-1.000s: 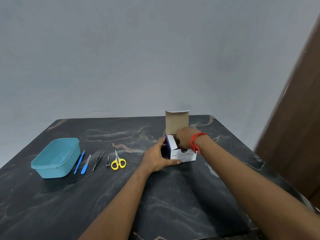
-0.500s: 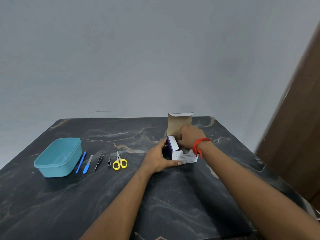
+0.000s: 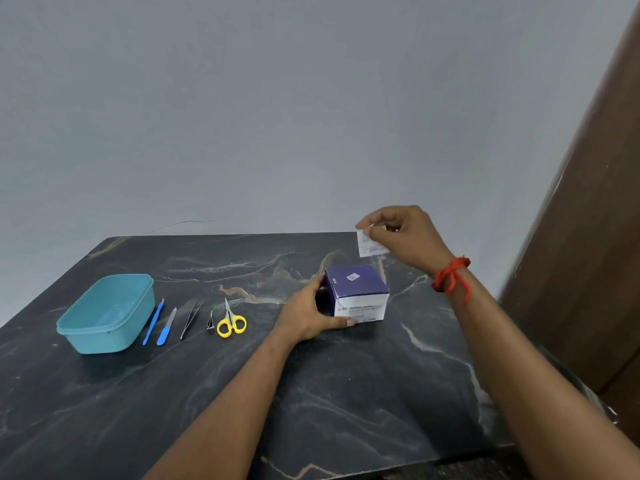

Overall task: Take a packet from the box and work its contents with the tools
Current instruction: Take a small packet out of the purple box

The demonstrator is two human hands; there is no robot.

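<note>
Head view: my right hand (image 3: 403, 233) has lifted out of the box (image 3: 358, 294), whose lid flap is now shut. It pinches a white packet (image 3: 370, 247) above the box. My left hand (image 3: 310, 315) grips the box's left side on the table (image 3: 346, 393).

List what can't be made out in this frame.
All in the head view:
- Packet: print too small to read; top edge covered by fingers of the right hand.
- Box: contents hidden by its closed lid; left side covered by the left hand; fine print blurred.
- Small dark tool beside the scissors: too small to identify.
</note>
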